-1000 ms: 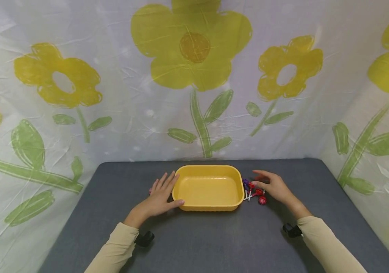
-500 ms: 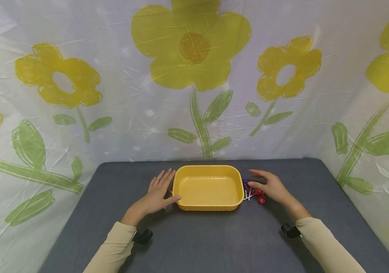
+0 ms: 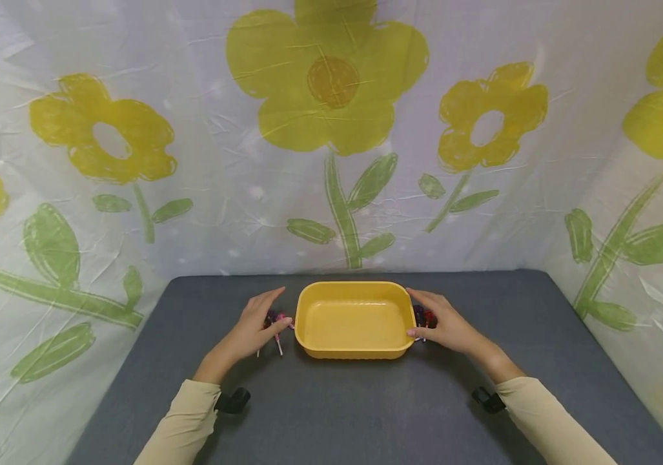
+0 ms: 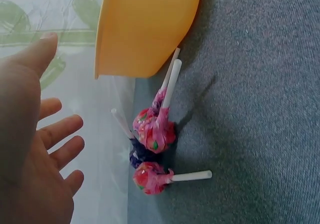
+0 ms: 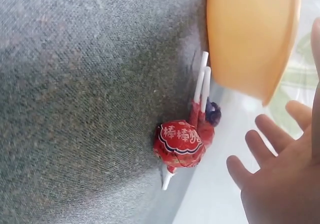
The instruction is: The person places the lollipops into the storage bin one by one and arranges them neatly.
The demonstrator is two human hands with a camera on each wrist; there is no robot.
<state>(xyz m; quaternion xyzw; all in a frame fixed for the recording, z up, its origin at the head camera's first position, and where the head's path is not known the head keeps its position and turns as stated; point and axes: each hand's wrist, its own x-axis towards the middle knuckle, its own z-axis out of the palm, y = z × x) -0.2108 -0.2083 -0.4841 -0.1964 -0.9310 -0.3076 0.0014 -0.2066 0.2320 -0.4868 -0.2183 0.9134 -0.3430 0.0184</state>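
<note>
A yellow tray (image 3: pixel 354 354) stands near the table's back edge. My left hand (image 3: pixel 252 328) hovers left of it, fingers spread and holding nothing. Beside that hand lie several lollipops: pink-wrapped ones (image 4: pixel 155 134) with white sticks and a dark purple one (image 4: pixel 140 153). My right hand (image 3: pixel 444 325) is at the tray's right end with its fingertips over the rim; whether they touch it I cannot tell. In the right wrist view its fingers are apart from a red lollipop (image 5: pixel 179 143) and a purple one (image 5: pixel 213 113). The right hand partly hides that group in the head view.
The dark grey table (image 3: pixel 343 413) stretches in front of the tray. Behind it hangs a white cloth (image 3: pixel 221 213) printed with yellow flowers. Each wrist carries a small black device, such as the left one (image 3: pixel 232 400).
My left hand has drawn leftward off the tray's rim, uncovering lollipops. My right hand has moved left to the tray's right end, over the red lollipops. The tray stays where it was.
</note>
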